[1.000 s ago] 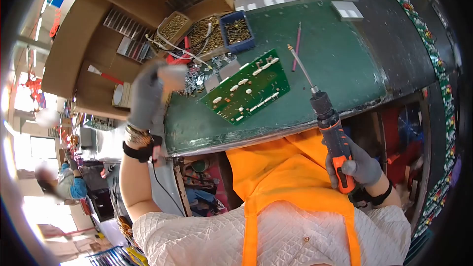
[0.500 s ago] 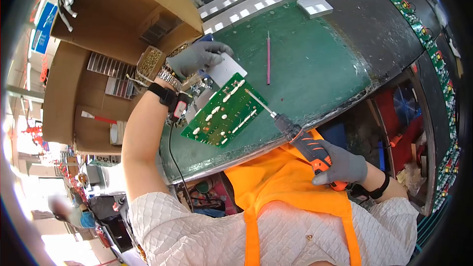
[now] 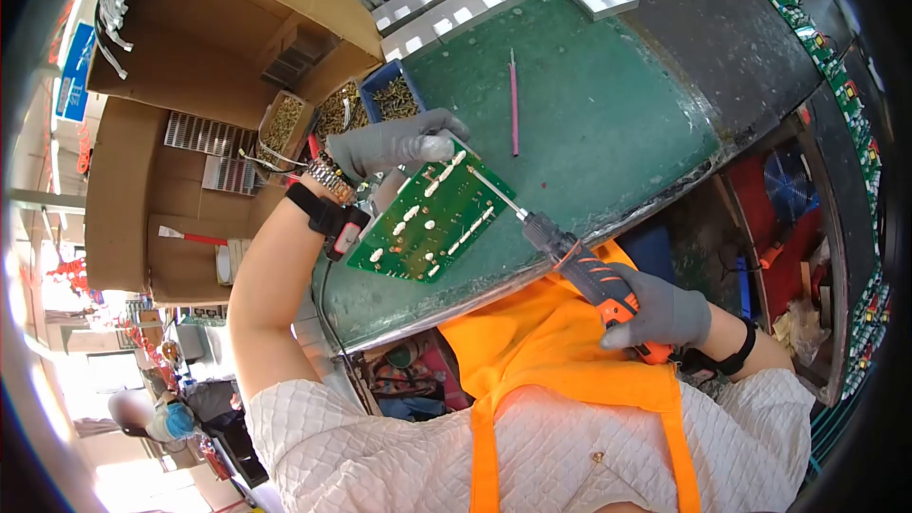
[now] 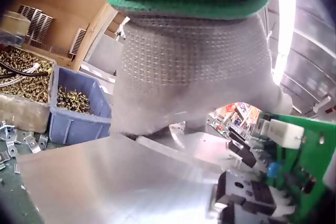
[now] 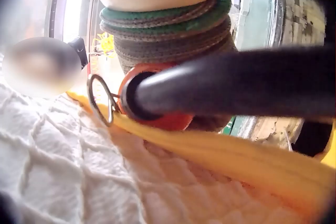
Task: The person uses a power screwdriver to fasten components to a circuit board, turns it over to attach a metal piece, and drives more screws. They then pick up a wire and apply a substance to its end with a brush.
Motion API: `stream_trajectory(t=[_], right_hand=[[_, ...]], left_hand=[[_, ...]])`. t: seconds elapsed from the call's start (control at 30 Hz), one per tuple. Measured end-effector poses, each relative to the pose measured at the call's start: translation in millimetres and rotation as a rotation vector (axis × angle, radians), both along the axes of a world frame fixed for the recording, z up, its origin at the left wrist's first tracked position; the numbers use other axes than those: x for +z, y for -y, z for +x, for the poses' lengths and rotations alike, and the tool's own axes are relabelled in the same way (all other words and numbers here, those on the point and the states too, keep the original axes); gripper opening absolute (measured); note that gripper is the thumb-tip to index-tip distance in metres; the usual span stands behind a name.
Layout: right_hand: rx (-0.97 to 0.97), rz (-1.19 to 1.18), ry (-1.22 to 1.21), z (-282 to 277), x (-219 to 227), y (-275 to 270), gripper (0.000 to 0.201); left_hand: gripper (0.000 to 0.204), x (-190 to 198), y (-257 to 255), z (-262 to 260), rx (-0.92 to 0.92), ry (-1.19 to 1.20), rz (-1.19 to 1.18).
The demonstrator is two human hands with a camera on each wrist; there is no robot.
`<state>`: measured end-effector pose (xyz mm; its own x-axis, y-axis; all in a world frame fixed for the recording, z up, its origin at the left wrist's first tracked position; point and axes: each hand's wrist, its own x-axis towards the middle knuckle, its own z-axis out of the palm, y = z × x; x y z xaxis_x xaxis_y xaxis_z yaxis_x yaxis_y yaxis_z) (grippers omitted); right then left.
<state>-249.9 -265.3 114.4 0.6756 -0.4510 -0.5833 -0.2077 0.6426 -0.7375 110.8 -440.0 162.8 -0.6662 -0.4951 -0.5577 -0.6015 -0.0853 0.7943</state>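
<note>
My gloved left hand (image 3: 404, 142) pinches a flat metal plate (image 4: 207, 142) at the upper corner of a green circuit board (image 3: 427, 218). Most of that plate is hidden behind the board and the glove. Another metal plate (image 4: 115, 182) stands on the board's component side, next to black components (image 4: 247, 195). My gloved right hand (image 3: 660, 309) grips a black-and-orange electric screwdriver (image 3: 584, 271), its long bit pointing at the board's upper right edge. In the right wrist view, a black cord or handle part crosses in front of the glove cuff.
A blue bin (image 3: 391, 90) of brass screws and loose metal clips (image 4: 31, 142) lie left of the board. A pink pen-like stick (image 3: 515, 109) rests on the green mat (image 3: 608, 123). Pale blocks (image 3: 503, 0) line the back; a large cardboard box (image 3: 204, 28) stands at left.
My left hand has come from the left with the metal plate and brought it against the board's corner. The screwdriver has swung left, its tip now at the board.
</note>
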Motion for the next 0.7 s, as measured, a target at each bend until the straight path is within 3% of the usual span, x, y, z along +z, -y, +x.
stream_trajectory(t=[0.27, 0.33, 0.43, 0.7], right_hand=[[-0.019, 0.061, -0.02, 2, 2, -2, 0.078], [-0.022, 0.051, -0.029, 2, 3, -1, 0.077], [-0.011, 0.042, -0.018, 1, 2, 0, 0.078], [-0.024, 0.028, -0.028, -3, 3, 0, 0.078]], left_hand=[[0.078, -11, -11, 1, 0.151, 0.01, -0.023], [0.066, -10, -13, 1, 0.195, -0.034, 0.014], [0.076, -14, -9, 3, 0.156, 0.003, -0.032], [0.08, -20, -10, 4, 0.159, -0.058, -0.051]])
